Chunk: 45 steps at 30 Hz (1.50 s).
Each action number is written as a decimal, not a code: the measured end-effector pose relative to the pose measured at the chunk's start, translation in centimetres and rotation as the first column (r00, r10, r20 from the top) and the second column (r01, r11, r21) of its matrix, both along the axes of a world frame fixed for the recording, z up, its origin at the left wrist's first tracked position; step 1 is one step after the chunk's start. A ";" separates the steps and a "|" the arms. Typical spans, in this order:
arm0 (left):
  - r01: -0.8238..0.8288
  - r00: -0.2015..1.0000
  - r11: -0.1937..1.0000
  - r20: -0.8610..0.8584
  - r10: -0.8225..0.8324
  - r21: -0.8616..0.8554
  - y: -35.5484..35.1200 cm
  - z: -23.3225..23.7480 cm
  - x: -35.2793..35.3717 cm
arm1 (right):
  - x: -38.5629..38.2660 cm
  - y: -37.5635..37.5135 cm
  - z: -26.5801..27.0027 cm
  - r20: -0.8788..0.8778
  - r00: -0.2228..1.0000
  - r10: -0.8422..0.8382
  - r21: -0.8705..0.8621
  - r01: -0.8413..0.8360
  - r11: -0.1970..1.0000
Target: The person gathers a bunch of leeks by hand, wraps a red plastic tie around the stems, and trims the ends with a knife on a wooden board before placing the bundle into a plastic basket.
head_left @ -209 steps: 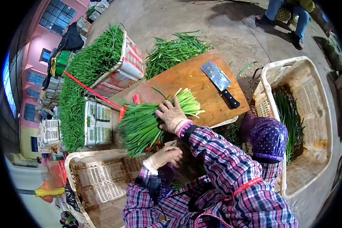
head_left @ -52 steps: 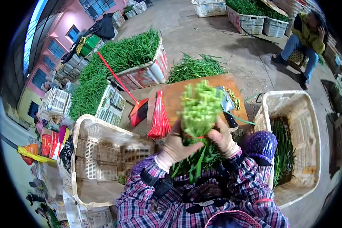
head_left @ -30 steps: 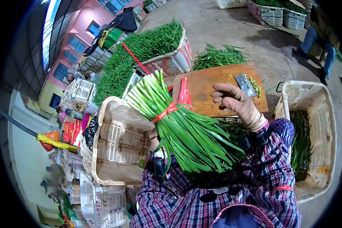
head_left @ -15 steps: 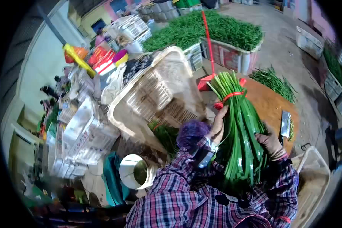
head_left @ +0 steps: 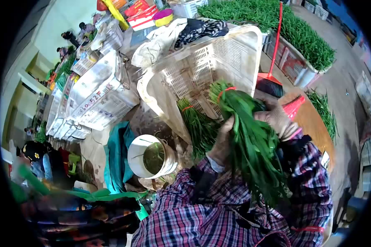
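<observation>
A large bundle of long green stalks, tied near its top with a red band, hangs leaf ends down in front of my chest. My left hand is wrapped round its left side. On the right side, my right hand grips it below the band. The bundle's tied end is over the near right part of a big white crate. A second banded bundle lies inside that crate, left of the one I hold.
A white bucket stands left of me beside teal cloth. To the right are a round wooden board and a red dustpan. Heaped greens fill crates behind. Another person's patterned sleeve is at lower left.
Both hands have carried the bundle to the crate, its tied end now over the inside. My view has turned left, and another person's sleeve has come in at lower left.
</observation>
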<state>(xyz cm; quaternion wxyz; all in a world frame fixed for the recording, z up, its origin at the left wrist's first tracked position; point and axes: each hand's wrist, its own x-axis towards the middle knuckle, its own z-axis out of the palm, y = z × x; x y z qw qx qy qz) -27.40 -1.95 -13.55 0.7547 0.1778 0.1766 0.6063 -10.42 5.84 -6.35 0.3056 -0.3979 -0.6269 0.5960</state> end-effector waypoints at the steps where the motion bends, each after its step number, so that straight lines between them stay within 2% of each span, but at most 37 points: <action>1: 0.043 0.998 0.999 -0.054 -0.042 0.017 0.4 -0.7 -1.8 | -1.4 1.5 -2.1 0.049 0.999 -0.005 -0.054 0.007 0.999; 2: -0.171 0.953 0.977 -0.230 0.196 0.126 0.7 -2.5 -2.7 | -2.9 2.2 -3.2 0.053 0.999 0.000 -0.073 0.004 0.997; 3: -0.181 0.963 0.983 -0.195 0.184 0.035 1.3 -3.9 -4.1 | -4.1 3.0 -4.8 0.056 0.998 0.002 -0.095 0.003 0.995; 4: -0.190 0.971 0.980 -0.157 0.179 -0.057 1.9 -5.2 -5.6 | -4.6 3.9 -6.2 0.205 0.978 0.033 0.092 -0.053 0.994; 5: -0.189 0.971 0.979 -0.159 0.176 -0.070 3.4 -8.8 -7.1 | -5.1 3.9 -6.1 0.368 0.929 -0.033 0.228 -0.056 0.972; 6: -0.151 0.973 0.984 -0.187 0.131 -0.096 5.2 -14.1 -9.2 | -4.8 4.1 -5.7 0.365 0.930 -0.037 0.215 -0.046 0.976; 7: -0.114 0.971 0.986 -0.224 0.084 -0.122 6.6 -17.1 -11.0 | -4.5 4.4 -5.9 0.353 0.935 -0.043 0.203 -0.032 0.979; 8: -0.149 0.930 0.986 -0.350 0.113 -0.075 7.5 -16.0 -11.2 | -3.6 4.5 -5.9 0.195 0.979 -0.062 0.093 0.044 0.995; 9: -0.126 0.928 0.987 -0.365 0.082 -0.099 7.8 -16.9 -12.4 | -2.7 4.7 -5.9 0.032 0.994 -0.105 -0.024 0.106 0.994; 11: -0.207 0.936 0.942 -0.333 0.112 -0.264 8.7 -20.8 -15.0 | 0.4 4.8 -3.8 0.015 0.993 -0.115 -0.115 0.116 0.987; 12: -0.353 0.855 0.930 -0.439 0.277 -0.102 10.2 -30.1 -16.9 | 2.2 4.6 -3.0 0.018 0.990 -0.137 -0.136 0.138 0.981; 13: -0.333 0.858 0.935 -0.450 0.248 -0.119 10.9 -30.4 -17.0 | 3.2 4.2 -1.4 0.057 0.977 -0.205 -0.175 0.212 0.961; 14: -0.422 0.771 0.870 -0.606 0.196 -0.255 11.4 -29.1 -16.8 | 5.2 3.7 -1.6 0.012 0.953 -0.302 -0.192 0.299 0.935; 16: -0.510 0.632 0.782 -0.773 0.056 -0.360 12.8 -25.4 -16.4 | 8.8 2.6 -1.6 0.143 0.893 -0.427 -0.155 0.446 0.882; 17: -0.486 0.630 0.786 -0.776 0.013 -0.381 13.2 -26.6 -16.8 | 11.0 2.1 -2.1 0.240 0.865 -0.440 -0.077 0.469 0.880; 19: -0.565 0.598 0.792 -0.776 0.201 -0.230 13.6 -29.1 -16.5 | 14.1 0.7 -2.7 0.309 0.810 -0.498 -0.054 0.538 0.841; 21: -0.572 0.550 0.746 -0.834 0.039 -0.342 13.4 -29.2 -16.4 | 15.8 -1.4 -3.5 0.403 0.746 -0.530 -0.058 0.598 0.799; 22: -0.452 0.283 0.888 -0.958 0.051 -0.086 13.0 -31.3 -17.8 | 15.1 -2.0 -2.9 0.406 0.733 -0.546 -0.091 0.627 0.774; 23: -0.268 -0.105 0.945 -0.980 0.166 0.189 12.5 -33.5 -19.3 | 16.1 -3.0 -3.6 0.368 0.761 -0.533 -0.156 0.616 0.772; 24: -0.090 -0.408 0.907 -0.846 0.342 0.411 11.9 -35.9 -20.8 | 16.2 -4.0 -3.3 0.399 0.741 -0.540 -0.175 0.640 0.748; 25: -0.481 0.081 0.873 -0.987 0.135 0.080 12.1 -33.2 -18.1 | 15.9 -5.2 -2.9 0.441 0.713 -0.545 -0.195 0.669 0.717; 26: -0.501 0.115 0.865 -0.990 0.078 0.009 12.2 -33.2 -17.7 | 15.9 -6.2 -2.2 0.441 0.710 -0.549 -0.203 0.675 0.709; 27: -0.472 0.080 0.882 -0.996 0.040 -0.002 11.8 -33.7 -18.1 | 16.7 -7.8 -1.8 0.466 0.680 -0.566 -0.273 0.719 0.639; 30: -0.428 0.020 0.902 -0.998 -0.056 -0.059 12.9 -34.4 -19.1 | 17.8 -10.4 -0.7 0.510 0.580 -0.635 -0.238 0.805 0.544; 31: -0.423 0.007 0.903 -0.997 -0.082 -0.078 13.4 -34.3 -18.9 | 18.7 -11.7 -1.0 0.491 0.567 -0.662 -0.230 0.817 0.530; 34: -0.404 -0.026 0.902 -0.983 -0.180 -0.154 14.4 -33.1 -17.3 | 20.7 -16.1 -1.8 0.428 0.475 -0.769 -0.280 0.879 0.387; 39: -0.397 -0.153 0.880 -0.926 -0.345 -0.262 13.7 -30.8 -17.0 | 21.5 -19.9 -3.8 0.386 0.413 -0.825 -0.351 0.893 0.283; 41: -0.385 -0.190 0.885 -0.915 -0.355 -0.263 11.4 -28.8 -16.7 | 21.7 -21.1 -6.1 0.413 0.405 -0.816 -0.552 0.824 0.130; 42: -0.367 -0.193 0.894 -0.919 -0.342 -0.256 9.8 -27.9 -16.4 | 22.0 -22.0 -8.5 0.306 0.373 -0.876 -0.693 0.718 0.063; 43: -0.355 -0.192 0.900 -0.922 -0.335 -0.253 8.4 -26.9 -16.2 | 22.1 -22.2 -11.3 0.241 0.364 -0.900 -0.741 0.668 0.071; 44: -0.343 -0.193 0.902 -0.921 -0.339 -0.260 6.9 -26.1 -16.0 | 22.2 -22.3 -13.5 0.299 0.381 -0.875 -0.721 0.691 0.054; 45: -0.338 -0.193 0.903 -0.920 -0.342 -0.266 5.1 -25.1 -15.6 | 22.8 -22.3 -16.6 0.340 0.349 -0.873 -0.734 0.679 -0.014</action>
